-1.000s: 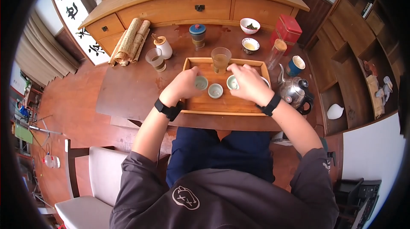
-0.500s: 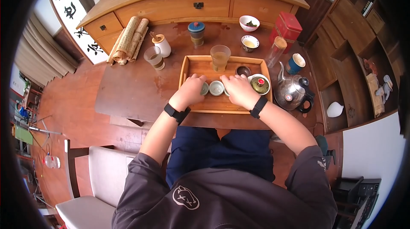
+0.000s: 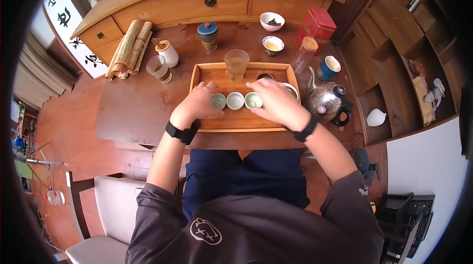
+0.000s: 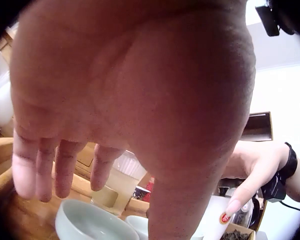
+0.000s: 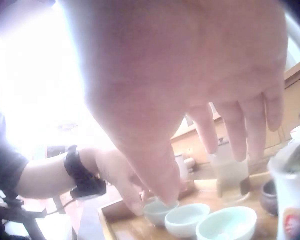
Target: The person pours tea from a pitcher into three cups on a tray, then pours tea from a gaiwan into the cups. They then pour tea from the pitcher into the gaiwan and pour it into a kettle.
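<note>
Three small pale green teacups stand in a close row on the wooden tray: the left cup (image 3: 218, 101), the middle cup (image 3: 235, 100) and the right cup (image 3: 253, 100). Beside the left cup is my left hand (image 3: 197, 102), its fingers extended and spread with nothing held, as the left wrist view also shows. My right hand (image 3: 278, 101) hovers at the right cup, fingers loosely straight and palm over the tray. It partly covers a white-rimmed bowl (image 3: 294, 91) and a small dark cup (image 3: 265, 76) behind it.
A glass pitcher (image 3: 237, 65) of tea stands at the tray's (image 3: 221, 124) back edge. Right of the tray is a steel kettle (image 3: 325, 100), with a blue cup (image 3: 328, 68) and red tin (image 3: 316, 30) behind. A glass (image 3: 159, 70) and white jar (image 3: 167, 54) stand left.
Both hands drew the outer cups inward beside the middle one, then let go and loosened. The three cups now form a straight row. The head view has shifted slightly rightward.
</note>
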`<action>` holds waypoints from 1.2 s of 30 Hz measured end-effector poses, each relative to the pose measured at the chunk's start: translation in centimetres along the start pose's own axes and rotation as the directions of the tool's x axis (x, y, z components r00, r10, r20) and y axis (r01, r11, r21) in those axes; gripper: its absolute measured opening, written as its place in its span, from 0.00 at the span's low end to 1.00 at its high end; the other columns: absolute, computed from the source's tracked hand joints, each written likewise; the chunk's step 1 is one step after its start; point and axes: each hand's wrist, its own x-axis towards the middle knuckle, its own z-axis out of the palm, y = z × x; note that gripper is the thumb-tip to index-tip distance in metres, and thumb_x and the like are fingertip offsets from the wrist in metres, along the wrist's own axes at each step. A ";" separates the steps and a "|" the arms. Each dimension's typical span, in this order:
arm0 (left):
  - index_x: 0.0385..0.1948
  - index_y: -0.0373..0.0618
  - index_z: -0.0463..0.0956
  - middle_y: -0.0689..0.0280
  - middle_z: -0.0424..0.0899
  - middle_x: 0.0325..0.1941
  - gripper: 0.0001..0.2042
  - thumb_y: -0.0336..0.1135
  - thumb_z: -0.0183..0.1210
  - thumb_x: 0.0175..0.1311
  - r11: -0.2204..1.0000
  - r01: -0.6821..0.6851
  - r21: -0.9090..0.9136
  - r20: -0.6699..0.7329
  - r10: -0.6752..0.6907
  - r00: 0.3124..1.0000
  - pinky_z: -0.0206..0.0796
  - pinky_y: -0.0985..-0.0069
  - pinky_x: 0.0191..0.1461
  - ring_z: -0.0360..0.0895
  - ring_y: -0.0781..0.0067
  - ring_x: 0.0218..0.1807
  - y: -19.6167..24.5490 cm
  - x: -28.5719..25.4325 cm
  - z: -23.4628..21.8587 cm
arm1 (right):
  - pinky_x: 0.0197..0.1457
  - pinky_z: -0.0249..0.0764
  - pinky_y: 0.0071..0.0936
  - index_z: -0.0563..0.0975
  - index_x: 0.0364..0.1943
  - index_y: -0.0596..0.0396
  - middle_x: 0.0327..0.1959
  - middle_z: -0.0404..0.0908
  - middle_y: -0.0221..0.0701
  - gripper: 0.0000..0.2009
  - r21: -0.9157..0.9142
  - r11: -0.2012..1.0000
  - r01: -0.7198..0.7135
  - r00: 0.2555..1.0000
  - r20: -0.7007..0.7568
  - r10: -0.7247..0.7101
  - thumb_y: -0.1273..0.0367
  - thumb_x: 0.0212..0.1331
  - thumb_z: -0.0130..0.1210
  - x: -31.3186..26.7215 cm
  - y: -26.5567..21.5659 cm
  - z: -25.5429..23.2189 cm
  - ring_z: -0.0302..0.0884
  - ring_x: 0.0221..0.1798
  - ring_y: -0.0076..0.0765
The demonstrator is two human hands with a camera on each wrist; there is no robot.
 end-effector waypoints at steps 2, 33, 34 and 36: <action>0.67 0.38 0.72 0.44 0.77 0.66 0.43 0.41 0.81 0.46 0.984 -0.005 -0.176 -0.030 0.000 1.000 0.73 0.58 0.70 0.77 0.44 0.67 -0.4 -0.3 -0.7 | 0.70 0.73 0.45 0.75 0.64 0.59 0.62 0.78 0.48 0.32 0.065 0.996 -0.067 0.993 -0.088 0.072 0.66 0.54 0.72 -1.5 0.2 -2.2 0.75 0.66 0.58; 0.55 0.35 0.82 0.57 0.84 0.51 0.31 0.31 0.81 0.44 0.921 0.012 -0.389 -0.076 -0.045 0.996 0.76 0.69 0.60 0.81 0.63 0.53 -2.4 -0.7 0.8 | 0.65 0.79 0.41 0.78 0.57 0.51 0.61 0.80 0.42 0.28 0.347 0.933 0.099 0.905 -0.421 0.061 0.70 0.51 0.78 -1.1 -0.4 1.1 0.81 0.62 0.52; 0.55 0.35 0.82 0.57 0.84 0.51 0.31 0.31 0.81 0.44 0.920 0.019 -0.391 -0.078 -0.054 0.996 0.76 0.69 0.60 0.81 0.63 0.53 -2.5 -0.6 0.9 | 0.65 0.79 0.41 0.78 0.57 0.51 0.60 0.80 0.42 0.28 0.305 0.947 0.103 0.915 -0.402 0.030 0.70 0.50 0.78 -0.6 -0.6 1.0 0.81 0.61 0.53; 0.52 0.37 0.84 0.58 0.84 0.49 0.29 0.30 0.80 0.43 0.923 0.006 -0.385 -0.055 -0.029 0.998 0.76 0.70 0.58 0.82 0.63 0.51 -2.8 -0.3 1.0 | 0.64 0.79 0.41 0.79 0.56 0.50 0.59 0.81 0.41 0.27 0.307 0.945 0.108 0.920 -0.392 0.022 0.69 0.50 0.78 0.1 -1.0 1.0 0.82 0.61 0.52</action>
